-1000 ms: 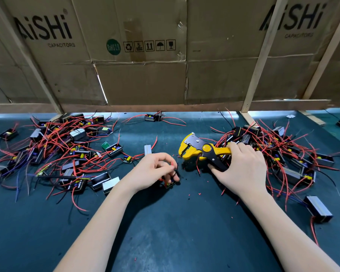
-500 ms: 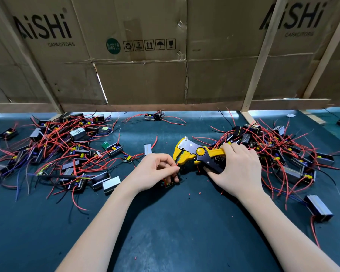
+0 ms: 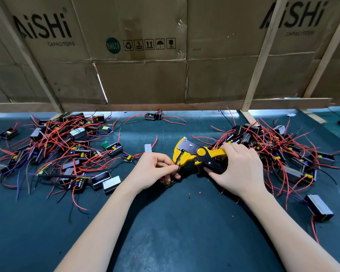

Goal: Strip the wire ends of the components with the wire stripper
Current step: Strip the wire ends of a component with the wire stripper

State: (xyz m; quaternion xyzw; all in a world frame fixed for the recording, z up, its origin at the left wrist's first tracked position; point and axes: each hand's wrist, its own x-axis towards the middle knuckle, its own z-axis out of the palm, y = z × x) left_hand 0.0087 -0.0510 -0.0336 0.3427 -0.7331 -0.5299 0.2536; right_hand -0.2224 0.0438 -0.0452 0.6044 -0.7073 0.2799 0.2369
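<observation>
Yellow wire stripper (image 3: 192, 153) gripped in right hand (image 3: 241, 167), left hand (image 3: 153, 171) pinching black wire (image 3: 178, 168) at its head

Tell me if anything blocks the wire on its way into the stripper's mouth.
Nothing visible does. The left hand pinches a dark wire right at the mouth of the wire stripper, which the right hand grips by its handles. Only the left fingertips crowd the gap; whether the end is already seated cannot be told.
</observation>
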